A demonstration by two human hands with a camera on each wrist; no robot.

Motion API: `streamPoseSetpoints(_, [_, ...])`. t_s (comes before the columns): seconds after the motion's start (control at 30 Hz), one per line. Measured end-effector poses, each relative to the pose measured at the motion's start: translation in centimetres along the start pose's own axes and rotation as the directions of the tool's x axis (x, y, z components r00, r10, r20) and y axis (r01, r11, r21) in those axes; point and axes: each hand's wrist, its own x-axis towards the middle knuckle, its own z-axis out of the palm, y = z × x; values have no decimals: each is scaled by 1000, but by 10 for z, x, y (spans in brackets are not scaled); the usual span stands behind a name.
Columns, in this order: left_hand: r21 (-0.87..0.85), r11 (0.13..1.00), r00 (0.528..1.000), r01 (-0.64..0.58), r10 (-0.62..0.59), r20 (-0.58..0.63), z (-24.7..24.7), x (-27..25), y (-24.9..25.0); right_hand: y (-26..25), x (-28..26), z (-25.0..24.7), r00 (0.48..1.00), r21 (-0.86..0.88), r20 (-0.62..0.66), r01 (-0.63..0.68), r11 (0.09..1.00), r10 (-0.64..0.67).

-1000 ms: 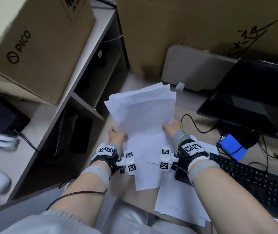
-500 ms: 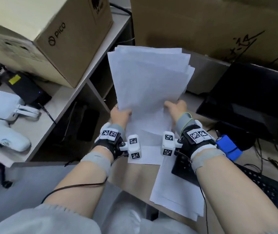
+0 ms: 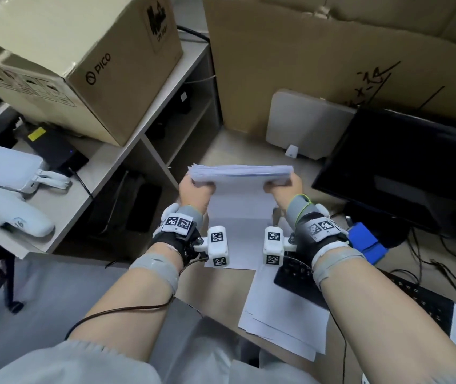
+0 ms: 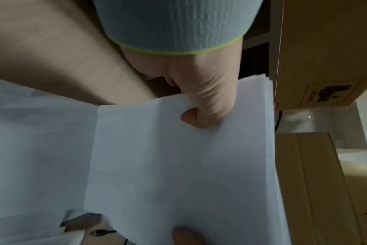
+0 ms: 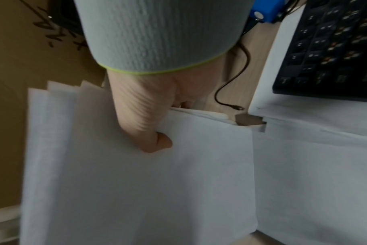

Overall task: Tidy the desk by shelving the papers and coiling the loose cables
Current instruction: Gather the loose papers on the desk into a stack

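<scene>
A stack of white papers [image 3: 240, 173] stands upright on its lower edge on the desk, seen edge-on from above in the head view. My left hand [image 3: 196, 191] grips its left side and my right hand [image 3: 285, 188] grips its right side. The left wrist view shows my thumb [image 4: 201, 116] pressed on the stack's front sheet [image 4: 178, 165]. My right thumb [image 5: 155, 140] lies across the sheets [image 5: 136, 182] in the right wrist view. More loose sheets [image 3: 282, 325] lie on the desk under my right forearm. A thin black cable [image 5: 233, 79] with a free plug lies by the keyboard.
A shelf unit [image 3: 149, 128] with open compartments stands at the left, a PICO carton [image 3: 77, 51] on top. Behind the papers are a big cardboard box [image 3: 318, 65] and a grey pad [image 3: 304, 126]. A monitor [image 3: 404, 167], blue device [image 3: 365, 242], keyboard [image 3: 415, 300] and tangled cables [image 3: 448, 259] fill the right.
The stack was held fanned and raised towards the shelf; both hands have brought it down and squared it upright on the desk, edges now aligned.
</scene>
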Motion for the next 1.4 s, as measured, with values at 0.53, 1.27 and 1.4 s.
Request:
streamPoseSetpoints(0.53, [102,973,968,207,-219,123,4,40,7,7,41,15,992,83,15,-125,989,124])
streamPoseSetpoints(1.27, [362,769,787,527,-602,132,-7,46,-98,96,56,56,788,-455,-29,-558,694,615])
streamPoseSetpoints(1.4, [313,787,804,532,-585,105,-15,48,-97,96,50,56,835,-386,31,-497,777,550])
